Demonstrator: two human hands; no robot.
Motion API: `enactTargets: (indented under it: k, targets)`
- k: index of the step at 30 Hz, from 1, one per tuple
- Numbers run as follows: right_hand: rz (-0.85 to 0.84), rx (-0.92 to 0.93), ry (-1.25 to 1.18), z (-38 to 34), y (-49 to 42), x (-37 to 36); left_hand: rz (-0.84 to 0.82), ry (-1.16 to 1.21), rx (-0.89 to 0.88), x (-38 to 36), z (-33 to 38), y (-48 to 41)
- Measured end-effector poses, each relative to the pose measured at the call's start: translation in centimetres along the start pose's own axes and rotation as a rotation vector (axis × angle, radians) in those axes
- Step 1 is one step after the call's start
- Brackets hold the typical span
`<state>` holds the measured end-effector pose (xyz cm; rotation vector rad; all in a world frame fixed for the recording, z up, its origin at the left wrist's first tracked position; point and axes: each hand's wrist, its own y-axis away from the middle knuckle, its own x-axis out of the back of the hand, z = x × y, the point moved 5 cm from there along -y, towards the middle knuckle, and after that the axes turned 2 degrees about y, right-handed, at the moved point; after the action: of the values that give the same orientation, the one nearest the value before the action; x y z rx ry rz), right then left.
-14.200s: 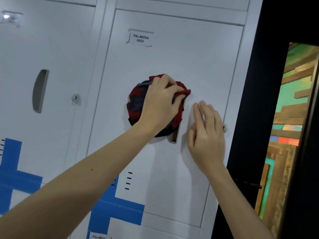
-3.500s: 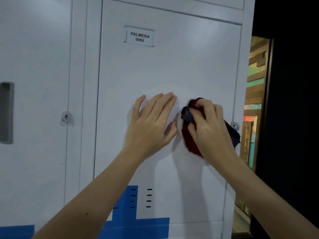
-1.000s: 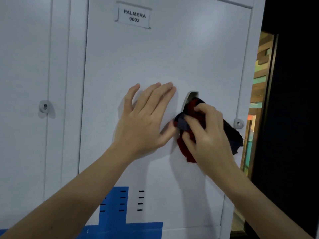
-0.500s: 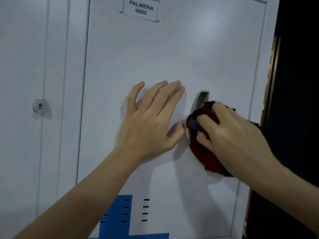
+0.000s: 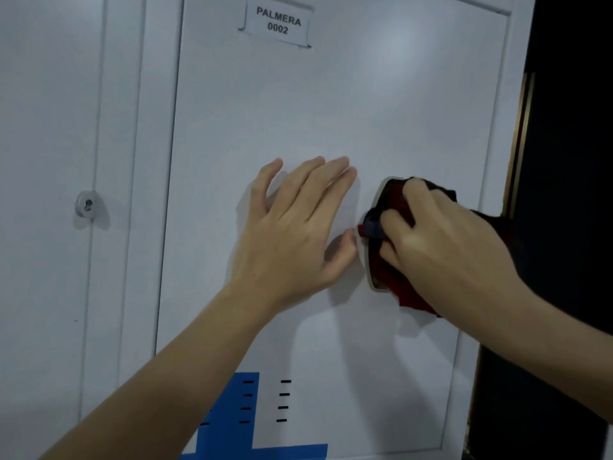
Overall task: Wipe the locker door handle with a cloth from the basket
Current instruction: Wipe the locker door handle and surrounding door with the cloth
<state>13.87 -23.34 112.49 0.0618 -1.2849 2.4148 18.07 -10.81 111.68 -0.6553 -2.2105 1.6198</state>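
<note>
While the left hand (image 5: 292,234) is being laid flat, fingers straight, on the locker door (image 5: 331,111), the handle (image 5: 371,278) is being largely hidden by the red cloth (image 5: 393,277), which is being gripped in the curled right hand (image 5: 444,250).

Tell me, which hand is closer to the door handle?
Right. The right hand presses the red cloth into the handle itself. The left hand lies flat on the locker door just to the handle's left, thumb nearly at its rim.
</note>
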Motion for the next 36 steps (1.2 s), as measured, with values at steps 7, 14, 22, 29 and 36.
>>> enactTargets:
  k: [7, 14, 22, 29, 36]
  targets:
    - [0.012, -0.015, -0.109, 0.3, 0.4, -0.1, -0.008, -0.012, -0.001, 0.0, 0.0, 0.0]
    - [-0.031, 0.024, -0.125, -0.5, 1.6, -0.8, -0.01, -0.012, -0.003, 0.0, 0.0, 0.0]
    - [0.068, -0.002, -0.193, -1.3, 3.2, -1.0, -0.031, -0.018, -0.01, -0.1, 0.0, 0.2]
    - [0.317, -0.398, -0.93, 2.2, 5.3, -1.3, -0.044, 0.014, -0.003, -0.1, 0.0, -0.1]
    - [0.378, -0.59, -1.007, 3.0, 6.4, -1.7, -0.169, 0.078, -0.103, 0.6, -0.9, -0.3]
